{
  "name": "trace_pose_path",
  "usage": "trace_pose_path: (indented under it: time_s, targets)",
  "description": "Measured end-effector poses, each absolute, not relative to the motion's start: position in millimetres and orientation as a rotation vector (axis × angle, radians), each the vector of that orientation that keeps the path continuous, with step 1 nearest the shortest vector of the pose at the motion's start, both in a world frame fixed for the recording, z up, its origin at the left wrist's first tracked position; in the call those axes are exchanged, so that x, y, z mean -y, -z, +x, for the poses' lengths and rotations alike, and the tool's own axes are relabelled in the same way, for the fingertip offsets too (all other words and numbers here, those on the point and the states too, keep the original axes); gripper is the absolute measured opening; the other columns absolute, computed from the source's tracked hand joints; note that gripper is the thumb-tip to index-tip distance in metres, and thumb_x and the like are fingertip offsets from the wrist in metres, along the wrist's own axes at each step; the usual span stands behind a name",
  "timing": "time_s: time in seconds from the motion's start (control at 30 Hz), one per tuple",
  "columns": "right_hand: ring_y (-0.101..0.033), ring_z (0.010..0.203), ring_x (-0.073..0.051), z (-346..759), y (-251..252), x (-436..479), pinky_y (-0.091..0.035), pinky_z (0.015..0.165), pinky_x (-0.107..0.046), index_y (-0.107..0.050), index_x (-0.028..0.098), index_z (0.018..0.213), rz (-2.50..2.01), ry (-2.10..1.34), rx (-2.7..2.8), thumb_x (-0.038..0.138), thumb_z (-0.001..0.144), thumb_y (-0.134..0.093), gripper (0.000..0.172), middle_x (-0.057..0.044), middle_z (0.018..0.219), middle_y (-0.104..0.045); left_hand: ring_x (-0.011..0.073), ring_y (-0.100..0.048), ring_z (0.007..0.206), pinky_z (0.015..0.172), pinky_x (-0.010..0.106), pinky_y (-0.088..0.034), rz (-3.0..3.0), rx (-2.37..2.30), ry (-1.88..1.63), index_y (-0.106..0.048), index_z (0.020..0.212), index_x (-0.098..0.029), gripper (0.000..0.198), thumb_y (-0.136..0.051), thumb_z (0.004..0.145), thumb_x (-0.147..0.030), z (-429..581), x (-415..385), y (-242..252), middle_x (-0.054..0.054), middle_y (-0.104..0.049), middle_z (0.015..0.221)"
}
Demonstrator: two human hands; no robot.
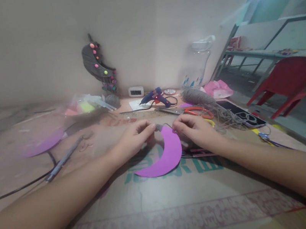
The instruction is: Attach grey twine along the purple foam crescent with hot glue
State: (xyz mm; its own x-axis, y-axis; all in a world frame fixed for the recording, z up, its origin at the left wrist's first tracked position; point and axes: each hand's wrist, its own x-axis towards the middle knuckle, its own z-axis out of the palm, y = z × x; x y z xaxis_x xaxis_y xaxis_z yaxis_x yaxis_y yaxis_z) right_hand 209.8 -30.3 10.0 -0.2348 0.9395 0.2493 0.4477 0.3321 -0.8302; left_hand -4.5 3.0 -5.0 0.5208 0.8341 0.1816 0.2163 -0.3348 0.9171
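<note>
A purple crescent-moon cutout (pixel 168 152) is held upright over the printed cardboard (pixel 154 197), its lower tip pointing left. Grey yarn (pixel 159 127) is wrapped around its upper tip. My left hand (pixel 141 132) pinches that wrapped end between thumb and fingers. On the other side, my right hand (pixel 194 127) is closed in a pinch close to the cutout's upper right edge. A thin dark strand loops between the hands, and what the right fingertips grip is too small to make out.
Behind the hands lie a blue glue gun (pixel 154 98), orange-handled scissors (pixel 197 112), a grey yarn skein (pixel 199 96) and a phone (pixel 240 113). A finished grey moon ornament (pixel 92 62) hangs on the wall. A clear bottle (pixel 196 65) stands at the back right.
</note>
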Motion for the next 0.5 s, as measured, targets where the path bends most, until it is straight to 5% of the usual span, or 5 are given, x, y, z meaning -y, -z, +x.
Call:
trace_pose_path:
  time_s: [0.17, 0.37, 0.5]
  targets:
    - [-0.043, 0.051, -0.010, 207.4, -10.5, 32.4, -0.031, 0.049, -0.023, -0.054, 0.017, 0.067, -1.298, -0.920, 1.973, 0.045, 0.085, -0.053, 0.034, 0.003, 0.056, -0.048, 0.0069, -0.043, 0.046, 0.044, 0.019, -0.032, 1.822, -0.879, -0.866, -0.052, 0.074, -0.016, 0.036, -0.047, 0.090, -0.048, -2.7, -2.7, 6.7, -0.003, -0.053, 0.058]
    - [-0.039, 0.046, -0.008, 211.0, -5.6, 27.4, -0.028, 0.045, -0.022, -0.051, 0.017, 0.066, -1.291, -0.984, 1.945, 0.048, 0.086, -0.051, 0.037, 0.005, 0.053, -0.046, 0.0112, -0.057, 0.061, 0.050, 0.021, -0.042, 1.805, -0.855, -0.910, -0.054, 0.117, -0.018, 0.038, -0.051, 0.089, -0.044, -2.2, -4.3, 8.4, 0.001, -0.060, 0.082]
    - [-0.039, 0.046, -0.008, 211.9, -3.7, 26.5, -0.028, 0.045, -0.022, -0.050, 0.018, 0.066, -1.269, -1.003, 1.959, 0.047, 0.088, -0.050, 0.036, 0.005, 0.053, -0.046, 0.0134, -0.060, 0.067, 0.058, 0.024, -0.047, 1.881, -0.892, -0.942, -0.056, 0.117, -0.019, 0.038, -0.056, 0.086, -0.041, -3.6, -4.2, 8.8, 0.003, -0.062, 0.085]
